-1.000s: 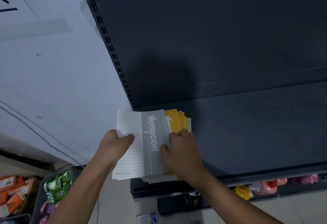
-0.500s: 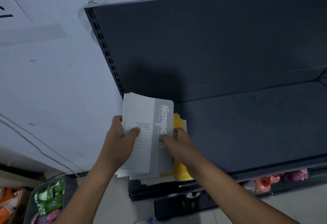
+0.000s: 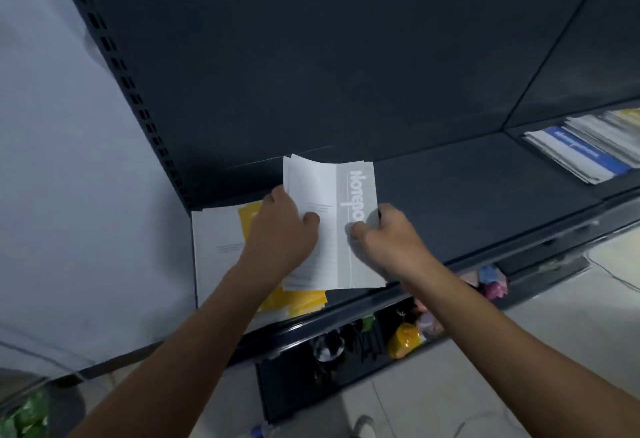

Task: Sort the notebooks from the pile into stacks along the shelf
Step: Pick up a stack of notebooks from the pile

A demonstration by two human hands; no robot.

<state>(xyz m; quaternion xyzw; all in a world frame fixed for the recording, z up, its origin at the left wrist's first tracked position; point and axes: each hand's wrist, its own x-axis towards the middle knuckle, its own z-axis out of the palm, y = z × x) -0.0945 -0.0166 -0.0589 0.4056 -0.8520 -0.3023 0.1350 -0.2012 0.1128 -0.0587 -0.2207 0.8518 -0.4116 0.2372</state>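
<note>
Dark metal shelf (image 3: 467,195) fills most of our view, with a pale wall (image 3: 69,160) off beyond our left hand (image 3: 280,229). That hand grips the grey notebooks (image 3: 332,195) along their left edge, thumb curled over the top cover and fingers hidden beneath. Our right hand (image 3: 391,236) pinches the same bundle at its right edge, thumb on the grey band and fingers bent round the side. The bundle is several thin books thick, and its far left corner curls upward.

A second ago these grey notebooks lay on top of the pile (image 3: 218,250) at the shelf's end. Now we hold them lifted and shifted rightward, so the pile sits under and to the left of our left wrist, with a white cover and yellow covers (image 3: 301,300) exposed. The bundle's near edge overlaps the yellow ones; we cannot tell whether it touches them. Our view has also swung right, bringing in a stack (image 3: 585,157) showing a blue cover, well apart from our right hand and further along the shelf.

We judge that the grey set is now separated from the pile and ready to become its own stack. Bare shelf lies just beyond and to the right of our right hand, which looks like the place to lay it. Yellow and white books remain to be sorted.
</note>
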